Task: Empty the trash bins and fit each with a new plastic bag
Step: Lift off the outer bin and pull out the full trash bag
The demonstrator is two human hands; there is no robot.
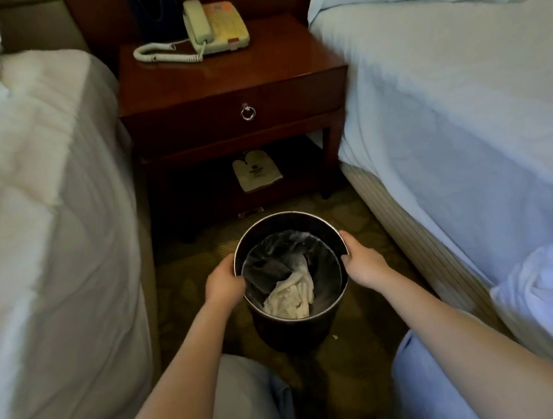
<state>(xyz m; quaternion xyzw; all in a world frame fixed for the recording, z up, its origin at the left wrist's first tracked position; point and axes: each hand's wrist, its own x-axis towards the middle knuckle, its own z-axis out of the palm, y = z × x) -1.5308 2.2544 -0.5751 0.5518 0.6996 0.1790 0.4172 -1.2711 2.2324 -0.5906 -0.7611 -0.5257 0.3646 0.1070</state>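
1. The trash bin (296, 333) was just in front of the nightstand (229, 77). My left hand (223, 281) and right hand (363, 261) clasped its opposite sides, thumbs at the rim.
2. The liner (267, 265) sagged inside, below the rim. I judged that tipping the bin could spill the crumpled tissue (292, 297) loose.
3. A careless lift risked knocking the bin against the nightstand's lower shelf.
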